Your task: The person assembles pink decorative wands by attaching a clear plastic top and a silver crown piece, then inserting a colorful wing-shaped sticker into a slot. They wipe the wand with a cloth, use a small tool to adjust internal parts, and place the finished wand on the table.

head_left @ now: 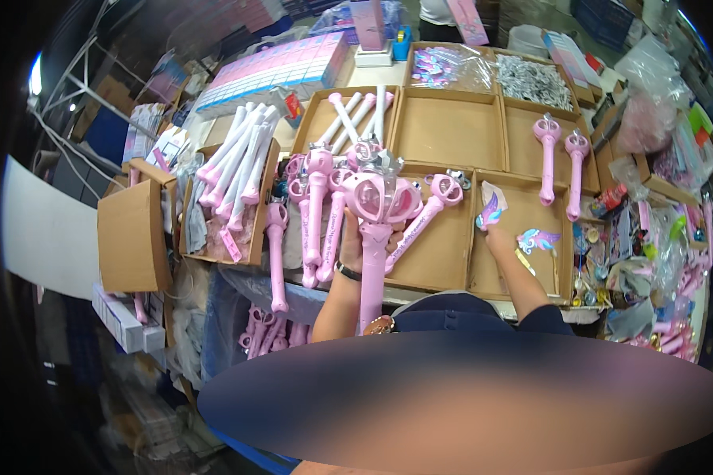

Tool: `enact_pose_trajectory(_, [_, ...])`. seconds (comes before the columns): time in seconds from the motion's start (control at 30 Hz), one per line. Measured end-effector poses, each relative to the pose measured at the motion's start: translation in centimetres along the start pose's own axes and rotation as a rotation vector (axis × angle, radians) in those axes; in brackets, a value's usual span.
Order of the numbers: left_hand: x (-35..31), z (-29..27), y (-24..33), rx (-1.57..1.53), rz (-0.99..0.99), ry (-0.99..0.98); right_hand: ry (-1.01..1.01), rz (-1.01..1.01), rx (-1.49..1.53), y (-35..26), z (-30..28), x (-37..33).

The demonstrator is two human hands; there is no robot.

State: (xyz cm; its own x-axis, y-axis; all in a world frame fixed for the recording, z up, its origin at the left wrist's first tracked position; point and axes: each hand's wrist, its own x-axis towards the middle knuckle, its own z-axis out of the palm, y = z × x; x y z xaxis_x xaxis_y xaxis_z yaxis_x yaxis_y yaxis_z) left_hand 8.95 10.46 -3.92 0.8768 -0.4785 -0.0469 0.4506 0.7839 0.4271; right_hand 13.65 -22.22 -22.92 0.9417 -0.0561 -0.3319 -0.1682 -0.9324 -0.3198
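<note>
My left hand is closed round a pink toy wand, upright and close in front of me, with a clear-windowed round head and a crown-like silver top. Over the right-hand cardboard tray, my right hand is closed on a blue and purple wing piece. A second wing piece lies in that tray beside it. Several other pink wands lie bunched just beyond and left of my left hand. One more wand leans slantwise in the middle tray.
Left stands a box of white-and-pink sticks. Two pink wands rest in the right tray. At the back are a bag of wing pieces, a tray of silvery parts and pink-blue cartons. A blue-lined bin holds more wands.
</note>
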Motion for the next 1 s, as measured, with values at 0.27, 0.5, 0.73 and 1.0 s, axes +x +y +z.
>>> enact_pose_trajectory(0.27, [2.4,0.9,-3.1,-0.08,-0.209,-0.184,0.683,-0.304,1.263,-5.4,-7.3,-6.9])
enact_pose_trajectory(0.5, [4.8,2.1,-5.2,0.096,-0.231,-0.156,0.751,-0.861,0.694,-10.8,-12.1,-13.5])
enact_pose_trajectory(0.73, [5.1,2.0,-6.4,0.248,-0.283,-0.091,-0.305,-0.337,1.379,-8.5,-12.5,-13.2])
enact_pose_trajectory(1.0, [5.3,3.2,-4.9,0.423,-0.352,-0.069,-0.062,-0.2,1.623,-8.8,-12.9,-13.4])
